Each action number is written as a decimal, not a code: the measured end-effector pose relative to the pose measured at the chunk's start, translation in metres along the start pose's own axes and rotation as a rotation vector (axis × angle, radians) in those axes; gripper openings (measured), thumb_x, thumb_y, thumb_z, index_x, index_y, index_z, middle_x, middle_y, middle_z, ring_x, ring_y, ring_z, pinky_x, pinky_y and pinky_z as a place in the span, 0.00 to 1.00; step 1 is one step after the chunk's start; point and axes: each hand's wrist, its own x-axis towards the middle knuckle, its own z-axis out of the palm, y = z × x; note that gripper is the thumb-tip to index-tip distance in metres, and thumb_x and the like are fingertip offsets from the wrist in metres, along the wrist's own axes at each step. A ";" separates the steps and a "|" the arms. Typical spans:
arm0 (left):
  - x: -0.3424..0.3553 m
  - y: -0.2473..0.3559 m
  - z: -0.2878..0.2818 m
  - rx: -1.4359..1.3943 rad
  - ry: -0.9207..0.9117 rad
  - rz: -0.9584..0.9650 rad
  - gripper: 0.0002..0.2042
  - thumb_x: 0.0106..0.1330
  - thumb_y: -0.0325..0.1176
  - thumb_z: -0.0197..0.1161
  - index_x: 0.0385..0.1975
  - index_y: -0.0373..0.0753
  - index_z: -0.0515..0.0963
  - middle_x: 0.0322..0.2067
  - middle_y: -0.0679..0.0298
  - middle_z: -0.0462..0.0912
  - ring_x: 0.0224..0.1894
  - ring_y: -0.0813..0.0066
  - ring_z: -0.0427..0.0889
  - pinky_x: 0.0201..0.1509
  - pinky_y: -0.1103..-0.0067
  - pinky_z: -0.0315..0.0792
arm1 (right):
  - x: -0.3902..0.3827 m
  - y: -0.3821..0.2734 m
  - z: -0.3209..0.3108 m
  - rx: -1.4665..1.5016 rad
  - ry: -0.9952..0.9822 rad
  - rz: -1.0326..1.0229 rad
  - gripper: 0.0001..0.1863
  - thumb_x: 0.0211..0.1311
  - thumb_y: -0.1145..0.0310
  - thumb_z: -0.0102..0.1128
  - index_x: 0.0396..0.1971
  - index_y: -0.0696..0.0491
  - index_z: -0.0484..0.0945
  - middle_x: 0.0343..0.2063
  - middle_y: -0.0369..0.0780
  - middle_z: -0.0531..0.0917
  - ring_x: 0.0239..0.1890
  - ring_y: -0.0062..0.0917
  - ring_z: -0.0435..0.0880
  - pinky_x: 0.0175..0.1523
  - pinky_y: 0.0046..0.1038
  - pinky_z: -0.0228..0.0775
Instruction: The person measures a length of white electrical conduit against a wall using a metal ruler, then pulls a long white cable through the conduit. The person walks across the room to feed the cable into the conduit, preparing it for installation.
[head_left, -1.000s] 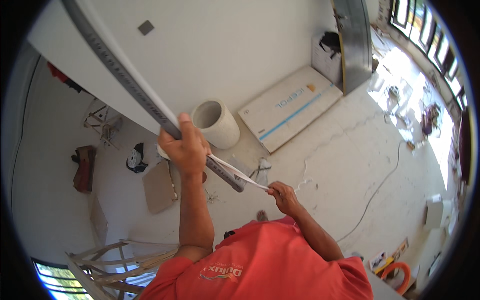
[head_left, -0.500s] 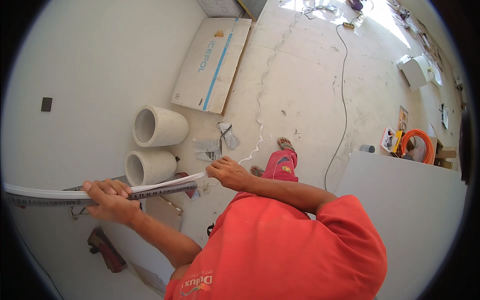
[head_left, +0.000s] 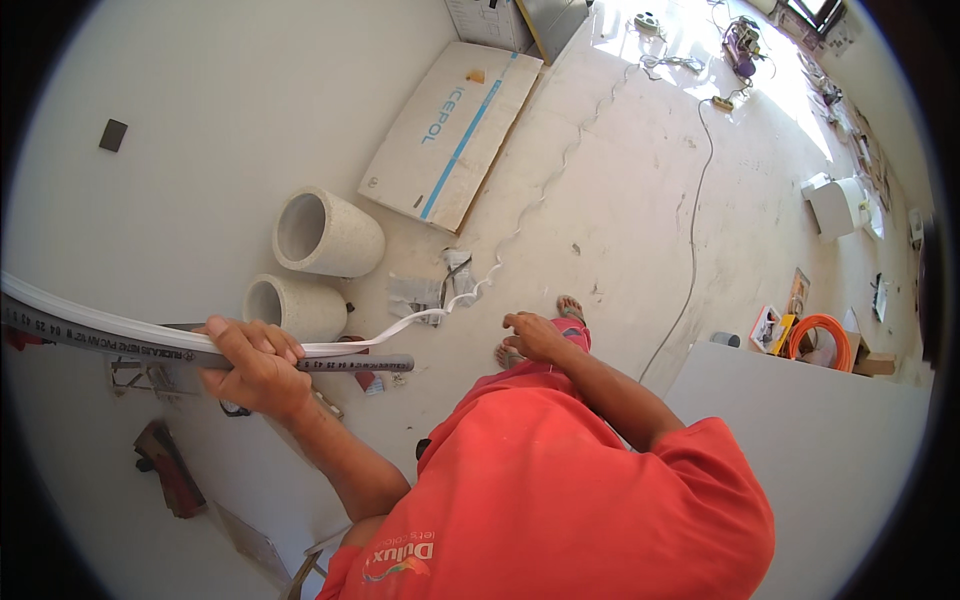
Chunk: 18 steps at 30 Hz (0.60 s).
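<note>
head view: left hand (head_left: 255,365), left of centre, was clasped round a grey pipe (head_left: 140,346) and a white strip (head_left: 335,349), side by side. right hand (head_left: 540,338), mid-frame, was empty, fingers loosely bent. good handling probably wanted a steady grip and an untwisted strip.

1. Your grey pipe (head_left: 130,344), nine o'clock: smooth plastic.
2. Your white strip (head_left: 120,318) alongside: smooth, plastic-looking.
3. Your red shirt (head_left: 600,480), six o'clock: matt cloth.
4. Ten o'clock, speckled cylinders (head_left: 352,238): rough, stone-like.
5. Twelve, carton (head_left: 452,140): matt cardboard.
</note>
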 end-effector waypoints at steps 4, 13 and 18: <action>0.004 -0.011 -0.008 -0.029 -0.021 -0.022 0.19 0.79 0.37 0.55 0.23 0.40 0.61 0.12 0.70 0.60 0.07 0.82 0.59 0.09 0.80 0.59 | -0.036 0.075 -0.003 -0.004 0.268 0.287 0.15 0.62 0.64 0.68 0.44 0.57 0.83 0.42 0.53 0.87 0.47 0.45 0.87 0.54 0.42 0.78; -0.001 -0.026 -0.016 -0.056 -0.032 -0.030 0.16 0.80 0.35 0.54 0.26 0.40 0.62 0.10 0.71 0.60 0.07 0.84 0.60 0.08 0.82 0.58 | -0.120 0.193 0.044 -0.096 0.208 0.721 0.15 0.60 0.59 0.68 0.36 0.55 0.89 0.39 0.52 0.89 0.44 0.47 0.89 0.52 0.42 0.82; -0.005 -0.024 -0.019 -0.080 -0.014 -0.020 0.17 0.80 0.34 0.54 0.26 0.39 0.62 0.10 0.70 0.62 0.07 0.82 0.61 0.08 0.80 0.58 | -0.128 0.238 0.099 -0.171 0.062 0.730 0.18 0.63 0.59 0.57 0.35 0.60 0.88 0.42 0.59 0.87 0.48 0.54 0.87 0.56 0.47 0.81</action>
